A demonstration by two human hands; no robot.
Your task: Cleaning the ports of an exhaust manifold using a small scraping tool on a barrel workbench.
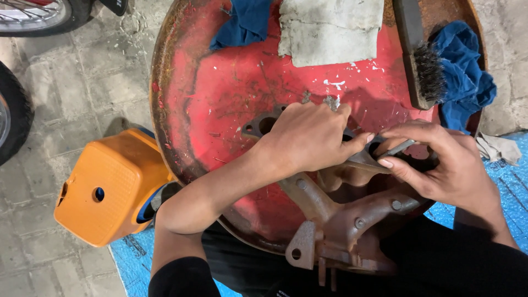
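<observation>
Left hand: the left hand (pixel 308 137) is pressing down, fingers curled together, clamped over the flange of the rusty manifold (pixel 335 220).
Right hand: the right hand (pixel 443 162) is pinching a thin metal tool (pixel 399 147) between thumb and fingers, its tip touching the flange just beside the left thumb.
Manifold: lying under both hands on the red drum lid (pixel 220 104), its branches running back toward the person.
Beyond the hands: a wire brush (pixel 421 66), blue rags (pixel 465 77) and a grey cloth (pixel 330 30) are lying.
Left of the forearm: an orange stool (pixel 110 184) is standing.

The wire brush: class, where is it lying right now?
In the head view, the wire brush lies at the upper right of the red metal disc, its bristles against the blue cloth, above the right hand.
</observation>
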